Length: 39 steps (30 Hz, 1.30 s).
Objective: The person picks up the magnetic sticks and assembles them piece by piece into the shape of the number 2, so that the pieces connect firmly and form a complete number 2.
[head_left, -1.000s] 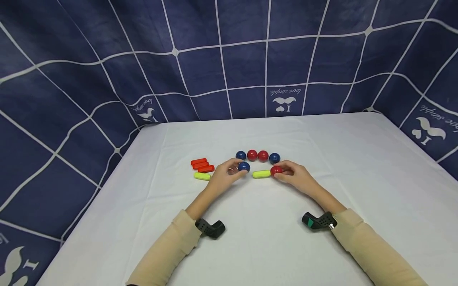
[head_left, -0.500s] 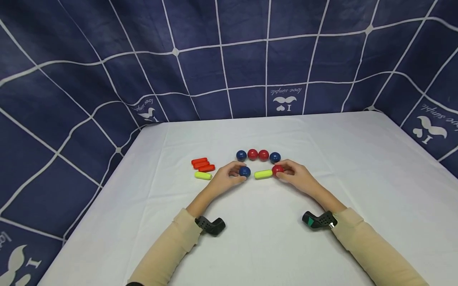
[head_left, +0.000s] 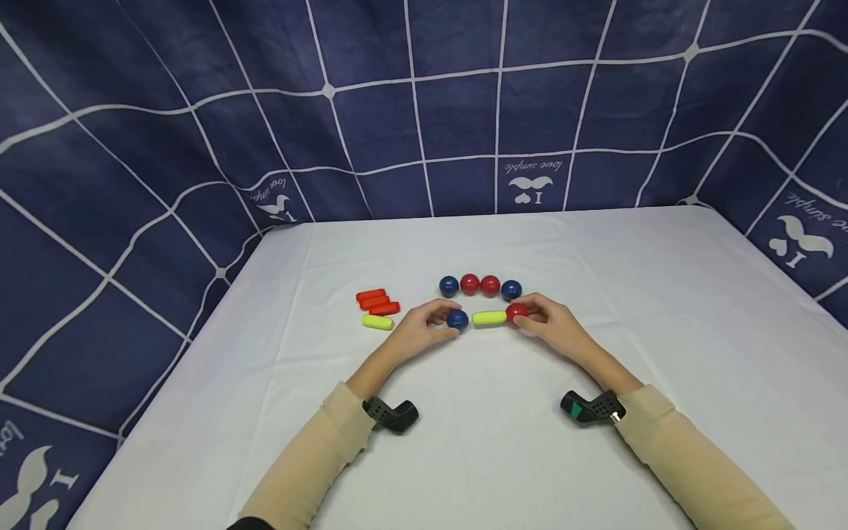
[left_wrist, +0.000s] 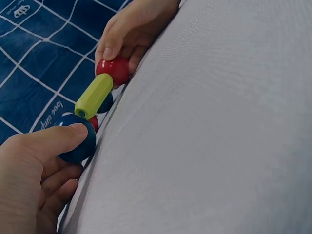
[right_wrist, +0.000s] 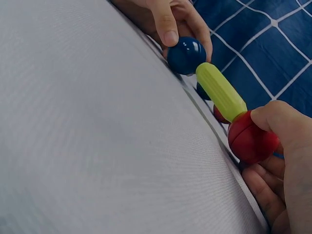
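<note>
A yellow-green ribbed rod (head_left: 489, 318) lies near the middle of the white-clothed table (head_left: 477, 442), one end against a glossy red ball (head_left: 516, 314) that the right hand (head_left: 555, 327) pinches between thumb and fingers. The left hand (head_left: 416, 331) grips a glossy dark-blue ball (head_left: 457, 319) just beside the rod's other end; whether they touch is unclear. A second ago that gap was plainly wider; the blue ball has since come closer and now sits about level with the rod. The red ball stays in the right hand's grip.

Just beyond, a row of four balls (head_left: 470, 284), blue, red, red, blue, is unchanged. To the left, three red rods (head_left: 375, 302) and a second yellow-green rod (head_left: 377, 322) also lie as before. Behind hangs a navy cloth with white grid lines (head_left: 457, 118).
</note>
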### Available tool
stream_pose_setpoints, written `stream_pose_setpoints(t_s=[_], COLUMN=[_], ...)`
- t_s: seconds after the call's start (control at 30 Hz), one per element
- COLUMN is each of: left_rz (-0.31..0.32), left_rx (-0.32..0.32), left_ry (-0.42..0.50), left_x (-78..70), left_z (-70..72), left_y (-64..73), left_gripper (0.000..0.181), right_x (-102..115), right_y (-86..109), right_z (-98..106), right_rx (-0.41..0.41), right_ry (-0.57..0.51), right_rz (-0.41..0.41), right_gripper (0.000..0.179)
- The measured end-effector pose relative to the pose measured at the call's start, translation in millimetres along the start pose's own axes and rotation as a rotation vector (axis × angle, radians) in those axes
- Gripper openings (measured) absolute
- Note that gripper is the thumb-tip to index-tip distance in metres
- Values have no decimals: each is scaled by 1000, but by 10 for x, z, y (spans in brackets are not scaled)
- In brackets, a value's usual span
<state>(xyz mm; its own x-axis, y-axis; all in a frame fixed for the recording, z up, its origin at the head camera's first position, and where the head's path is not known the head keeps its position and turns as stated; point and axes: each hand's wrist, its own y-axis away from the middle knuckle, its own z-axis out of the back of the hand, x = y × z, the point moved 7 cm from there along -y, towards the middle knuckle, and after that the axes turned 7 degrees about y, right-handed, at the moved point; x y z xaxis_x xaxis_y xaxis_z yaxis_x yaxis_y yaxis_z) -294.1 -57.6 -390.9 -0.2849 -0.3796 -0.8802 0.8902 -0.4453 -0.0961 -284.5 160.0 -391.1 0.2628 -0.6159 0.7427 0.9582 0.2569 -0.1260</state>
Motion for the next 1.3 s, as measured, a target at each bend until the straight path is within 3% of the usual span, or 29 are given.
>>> stream_pose_setpoints(t_s=[0.2,0.43,0.53,0.7,0.8,0.93,1.1,1.2,1.3], left_rz=[7,-2,7,37,-3,-79,-130,-106,-41], left_rx=[21,44,43,31,6,-104,-338,-444,-517], left_ry=[1,-36,-30,-26,-25,13,23,-32,-84], left_x=[-9,-345,-356,-121,-21,-117,-119,-20,121], left_z=[-27,10,12,-8,5,167,613,897,1136], left_y=[-5,143,151,49,-10,-18,7,57,121], left_gripper=[43,40,41,43,41,33,22,20,21], right_x=[0,-10,-6,-7,-21,-19,13,35,57], right_y=[4,-5,-2,-1,-9,-12,-11,-8,-4], right_z=[2,-29,-29,-23,-27,-32,-27,-28,-31], right_rx=[-2,24,18,12,12,9,-1,-1,2], right_ry=[3,-3,3,6,7,17,27,36,49], right_rz=[-13,-35,-36,-38,-43,-46,-25,-3,17], right_gripper=[38,42,43,44,45,43,42,43,43])
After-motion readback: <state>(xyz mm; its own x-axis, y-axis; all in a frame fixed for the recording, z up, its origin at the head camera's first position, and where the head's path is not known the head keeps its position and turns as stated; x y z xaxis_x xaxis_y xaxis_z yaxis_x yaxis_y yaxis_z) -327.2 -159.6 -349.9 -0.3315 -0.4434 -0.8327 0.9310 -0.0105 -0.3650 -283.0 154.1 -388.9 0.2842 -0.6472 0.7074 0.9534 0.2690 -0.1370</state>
